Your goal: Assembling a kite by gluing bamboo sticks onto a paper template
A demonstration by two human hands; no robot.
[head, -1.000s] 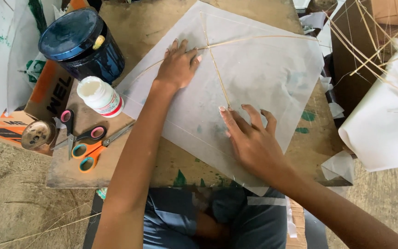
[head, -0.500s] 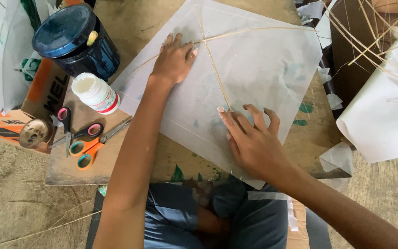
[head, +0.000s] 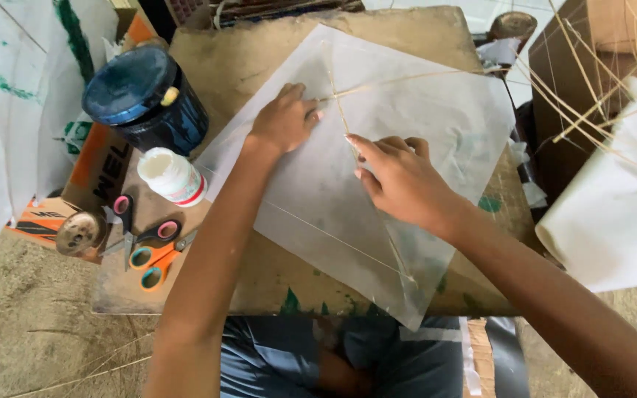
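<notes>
- On the counter (head: 259,284), seen from the head camera, a white paper kite (head: 377,184) lies flat like a diamond, its lower corner reaching over the near edge of the counter.
- Two thin sticks are on the paper: a spine stick (head: 348,129) running from the far corner to the near one, and a bowed cross stick (head: 414,77) that meets it near the top.
- The left hand (head: 283,119) rests palm down on the kite, just left of the place where the sticks cross; its fingers (head: 305,116) are close together and press the paper, they pinch nothing.
- The right hand (head: 399,180) lies on the kite beside the spine stick; its fingers (head: 366,151) are bent and a little spread, with the tips pushing down on the stick and the paper.
- Left of the kite stand a dark blue tin (head: 145,99) and a small white bottle (head: 172,177).
- Nearer to the person lie two pairs of scissors (head: 149,250), one with pink handles and one with orange.
- At the right side, well apart from the hands, is a roll of white paper (head: 613,221) with loose thin sticks (head: 591,81) above it.
</notes>
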